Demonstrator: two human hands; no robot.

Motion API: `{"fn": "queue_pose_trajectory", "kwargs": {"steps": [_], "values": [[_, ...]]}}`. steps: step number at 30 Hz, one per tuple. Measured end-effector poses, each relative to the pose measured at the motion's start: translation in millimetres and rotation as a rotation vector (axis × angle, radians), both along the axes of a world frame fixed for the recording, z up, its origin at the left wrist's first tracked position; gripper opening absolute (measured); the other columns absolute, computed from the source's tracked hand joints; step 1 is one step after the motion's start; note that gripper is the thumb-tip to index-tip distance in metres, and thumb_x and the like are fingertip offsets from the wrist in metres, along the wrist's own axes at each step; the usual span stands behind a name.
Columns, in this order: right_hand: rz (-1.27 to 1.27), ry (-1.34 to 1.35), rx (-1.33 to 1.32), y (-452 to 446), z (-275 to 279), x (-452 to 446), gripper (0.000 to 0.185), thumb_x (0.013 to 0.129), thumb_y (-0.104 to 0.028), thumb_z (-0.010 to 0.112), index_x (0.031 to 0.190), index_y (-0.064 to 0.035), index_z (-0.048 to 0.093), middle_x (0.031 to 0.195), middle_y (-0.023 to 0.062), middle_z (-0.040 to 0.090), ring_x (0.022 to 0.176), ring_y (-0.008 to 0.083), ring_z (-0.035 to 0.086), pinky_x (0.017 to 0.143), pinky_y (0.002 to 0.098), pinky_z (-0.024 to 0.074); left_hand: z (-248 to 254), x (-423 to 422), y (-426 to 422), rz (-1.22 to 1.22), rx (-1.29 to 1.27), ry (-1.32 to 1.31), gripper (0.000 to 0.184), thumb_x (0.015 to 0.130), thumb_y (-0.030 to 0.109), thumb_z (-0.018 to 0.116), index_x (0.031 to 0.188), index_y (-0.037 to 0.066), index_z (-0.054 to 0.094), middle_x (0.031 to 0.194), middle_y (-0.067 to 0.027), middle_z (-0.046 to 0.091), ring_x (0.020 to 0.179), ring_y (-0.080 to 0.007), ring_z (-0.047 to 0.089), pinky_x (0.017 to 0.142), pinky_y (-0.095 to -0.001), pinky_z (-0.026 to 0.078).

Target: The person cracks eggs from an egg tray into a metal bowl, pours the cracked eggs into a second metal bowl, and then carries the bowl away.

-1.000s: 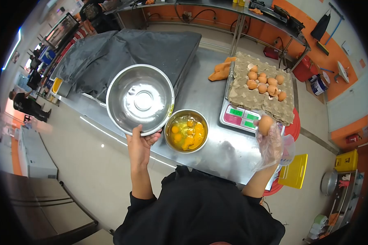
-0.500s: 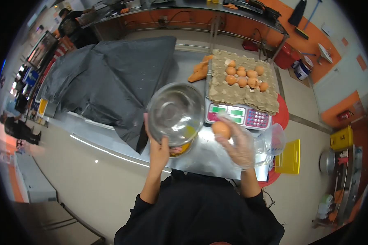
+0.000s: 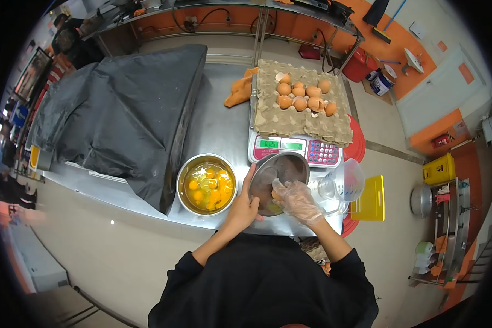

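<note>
My left hand point(image 3: 242, 206), bare, grips the rim of a shiny metal bowl point(image 3: 265, 179) and holds it tilted. On my right hand point(image 3: 302, 203) is a clear plastic glove; its fingers are closed around a brown egg point(image 3: 277, 191) inside the bowl, mostly hidden by them. Just left of the bowl, a metal pot point(image 3: 180, 185) stands on the steel table, holding several raw yolks and whites point(image 3: 208, 188). Behind the bowl is a digital scale point(image 3: 281, 154), with cardboard egg trays point(image 3: 268, 117) on it carrying brown eggs and shells point(image 3: 299, 103).
A black plastic sheet point(image 3: 115, 115) covers the table's left part. An orange cloth point(image 3: 240, 90) lies beside the trays. Clear plastic jugs point(image 3: 349, 180) stand at the right edge, near a yellow bin point(image 3: 368, 199). Another person point(image 3: 74, 41) stands far left.
The bowl has moved right and down from over the pot, so the pot's eggs now show. My right hand has brought the egg from above the table into the bowl.
</note>
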State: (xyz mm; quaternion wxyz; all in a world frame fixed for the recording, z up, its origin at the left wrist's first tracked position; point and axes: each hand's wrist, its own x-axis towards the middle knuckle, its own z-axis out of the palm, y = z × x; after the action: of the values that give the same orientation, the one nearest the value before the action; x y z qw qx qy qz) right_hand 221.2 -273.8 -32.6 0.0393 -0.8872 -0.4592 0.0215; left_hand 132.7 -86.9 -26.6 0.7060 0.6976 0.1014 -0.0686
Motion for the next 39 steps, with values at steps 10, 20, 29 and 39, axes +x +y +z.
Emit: {"fn": "queue_pose_trajectory", "kwargs": {"steps": [10,20,29,39], "values": [[-0.657,1.256,0.839,-23.0,-16.6,15.3,0.042,0.092,-0.029,0.067,0.125,-0.0057,0.057,0.094,0.0054,0.064,0.076,0.0135,0.062,0.068,0.027,0.0521,-39.3,15.8,0.0,-0.071,0.005,0.193,0.074,0.096,0.016,0.047,0.153,0.01,-0.001,0.089,-0.0279,0.067,0.053,-0.0308,0.067,0.059,-0.0382,0.059],[-0.56,1.566,0.849,-44.6,-29.2,25.3,0.04,0.094,-0.026,0.063,0.127,-0.0051,0.055,0.096,0.0025,0.061,0.07,0.0059,0.055,0.062,0.0203,0.0479,4.5,34.4,-5.2,-0.069,0.925,-0.229,0.043,0.084,0.038,0.071,0.109,0.004,0.064,0.084,-0.015,0.069,0.077,-0.0301,0.067,0.068,-0.0407,0.053],[-0.535,1.325,0.876,-35.3,-30.2,19.4,0.038,0.094,-0.022,0.063,0.127,-0.0038,0.055,0.099,0.0031,0.062,0.076,0.006,0.055,0.065,0.0203,0.0486,-21.9,81.7,-5.8,-0.409,0.401,-0.283,0.04,0.076,0.025,0.079,0.11,0.008,0.068,0.097,-0.0103,0.072,0.086,-0.0205,0.07,0.079,-0.0317,0.055],[-0.465,0.912,0.851,-26.4,-38.5,12.1,0.038,0.087,-0.015,0.066,0.121,-0.0006,0.06,0.101,0.009,0.067,0.089,0.0136,0.063,0.081,0.0289,0.0513,-28.4,79.5,-12.4,-0.34,0.349,-0.338,0.04,0.073,0.016,0.078,0.11,0.005,0.066,0.098,-0.0111,0.071,0.086,-0.0201,0.071,0.08,-0.0293,0.056]]}}
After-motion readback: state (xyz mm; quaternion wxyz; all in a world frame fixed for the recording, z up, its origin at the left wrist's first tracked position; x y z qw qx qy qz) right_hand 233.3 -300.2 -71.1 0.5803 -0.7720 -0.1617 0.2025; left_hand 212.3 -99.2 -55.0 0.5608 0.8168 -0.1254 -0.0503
